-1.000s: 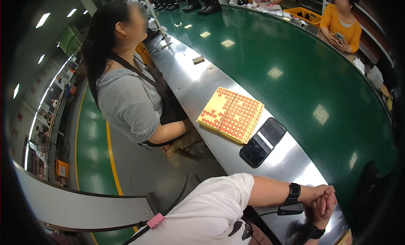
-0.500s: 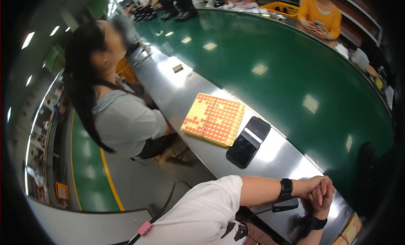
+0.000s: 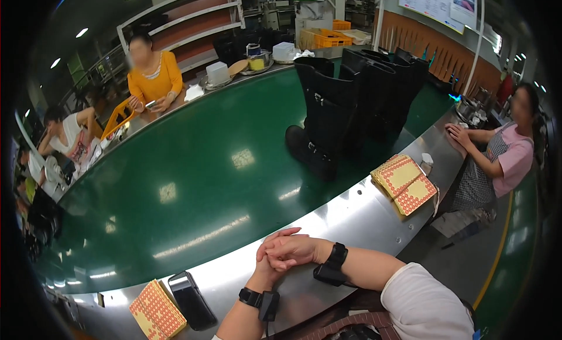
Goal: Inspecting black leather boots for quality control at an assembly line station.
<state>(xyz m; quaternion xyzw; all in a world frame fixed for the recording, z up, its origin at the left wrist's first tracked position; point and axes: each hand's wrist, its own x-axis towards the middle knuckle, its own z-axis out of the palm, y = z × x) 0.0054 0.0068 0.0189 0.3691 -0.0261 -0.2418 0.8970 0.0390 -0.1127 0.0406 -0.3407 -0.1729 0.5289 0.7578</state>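
My left hand (image 3: 267, 272) and my right hand (image 3: 298, 249) are clasped together above the near edge of the metal ledge (image 3: 225, 261). Their fingers are closed round each other, and no object shows between them. Each wrist wears a black strap with a small black box. Left of the hands, a black smartphone (image 3: 192, 301) lies on the ledge. Beside it sits a stack of yellow cards with a red pattern (image 3: 157, 311). Some fingers of the left hand are hidden behind the right.
Tall black buckled boots (image 3: 328, 111) stand on the green conveyor belt (image 3: 234, 182). Another banded yellow-and-red stack (image 3: 404, 185) lies on the ledge to the right. A person in pink (image 3: 512, 158) sits at far right; one in orange (image 3: 155, 76) sits across the belt.
The view has swung to the right, bringing the boots and the right-hand stack into sight. The phone and near stack now appear lower left. My hands stay clasped.
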